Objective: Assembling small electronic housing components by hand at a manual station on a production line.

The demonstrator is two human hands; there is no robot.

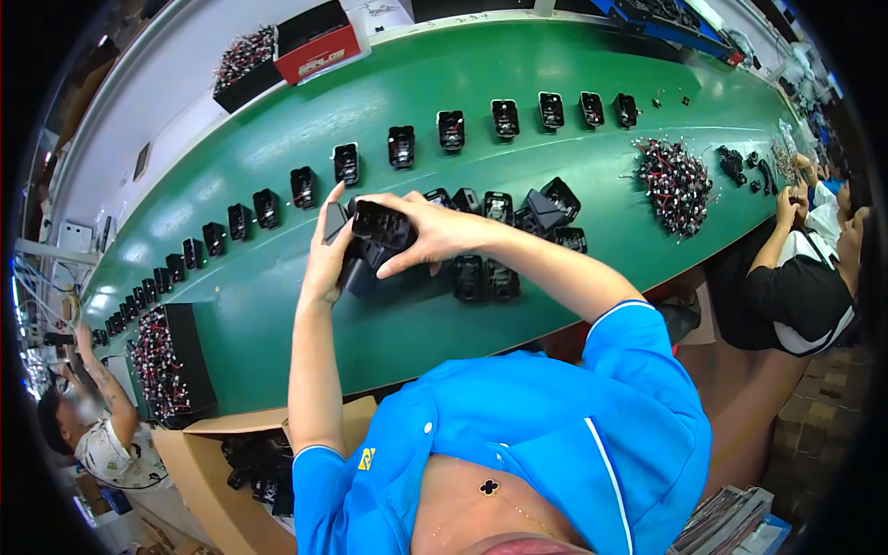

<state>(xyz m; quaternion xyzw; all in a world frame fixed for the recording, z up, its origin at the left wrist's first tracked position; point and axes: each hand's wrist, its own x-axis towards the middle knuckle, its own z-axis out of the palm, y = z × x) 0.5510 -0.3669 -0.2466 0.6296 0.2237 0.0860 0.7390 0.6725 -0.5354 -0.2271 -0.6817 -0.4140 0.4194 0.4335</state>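
Observation:
Over the green table, both my hands are closed round a small cluster of black plastic housings. My right hand (430,228) grips an open-topped black housing (381,225), its thumb along the near side. My left hand (326,252) holds the cluster from the left; a grey-black housing (336,222) shows between its fingers, and more dark casing lies below, partly hidden. Beneath and beside my right forearm, several loose black housings (498,207) lie on the table, some tipped over.
A curved row of black housings (400,147) stands along the green table (277,342). Wired parts form a pile (675,188) at the right and fill a black box (190,361) at the left. An open cardboard box (217,481) stands by my left. Co-workers sit at both ends.

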